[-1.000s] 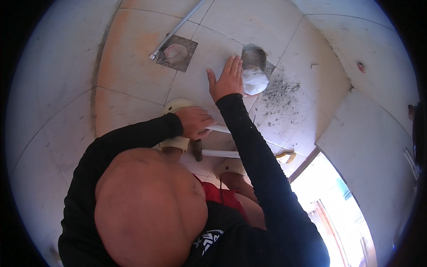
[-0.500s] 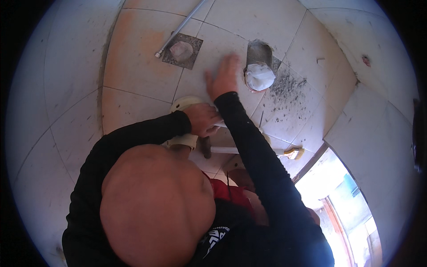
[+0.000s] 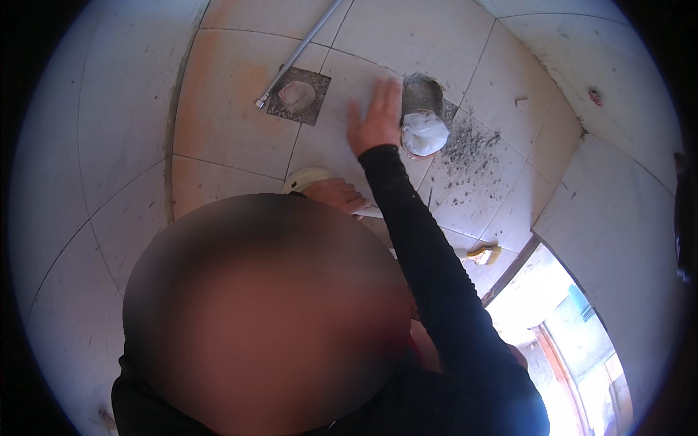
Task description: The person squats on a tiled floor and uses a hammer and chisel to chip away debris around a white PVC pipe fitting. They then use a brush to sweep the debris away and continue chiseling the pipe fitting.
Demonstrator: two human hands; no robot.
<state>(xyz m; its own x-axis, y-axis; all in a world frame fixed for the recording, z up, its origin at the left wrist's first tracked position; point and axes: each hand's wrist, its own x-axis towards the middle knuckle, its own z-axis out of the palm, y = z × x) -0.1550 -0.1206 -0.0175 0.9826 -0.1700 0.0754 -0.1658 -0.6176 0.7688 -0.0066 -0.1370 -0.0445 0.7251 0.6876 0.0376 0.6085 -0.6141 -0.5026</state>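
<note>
My right hand (image 3: 377, 120) is open with its fingers stretched out over the tiled floor (image 3: 240, 109). It is close to the left side of a round drain opening plugged with a crumpled white plastic bag (image 3: 424, 133). My left hand (image 3: 337, 195) is lower and further left, its fingers curled round a white stick-like piece (image 3: 370, 212). That piece runs to the right behind my right forearm, so its full shape is hidden. A cream sandal (image 3: 307, 176) lies against my left hand.
A paintbrush (image 3: 484, 255) lies near the doorway at right. Dark crumbs (image 3: 471, 154) are scattered beside the drain. At the far left, a grey flexible hose (image 3: 302, 48) ends by a square floor cutout with a stone-like plug (image 3: 297, 96). Tiled walls rise on both sides.
My right hand has shifted slightly right, closer to the plugged drain. My left hand stays curled in about the same place, and more of the lower floor is now covered from view.
</note>
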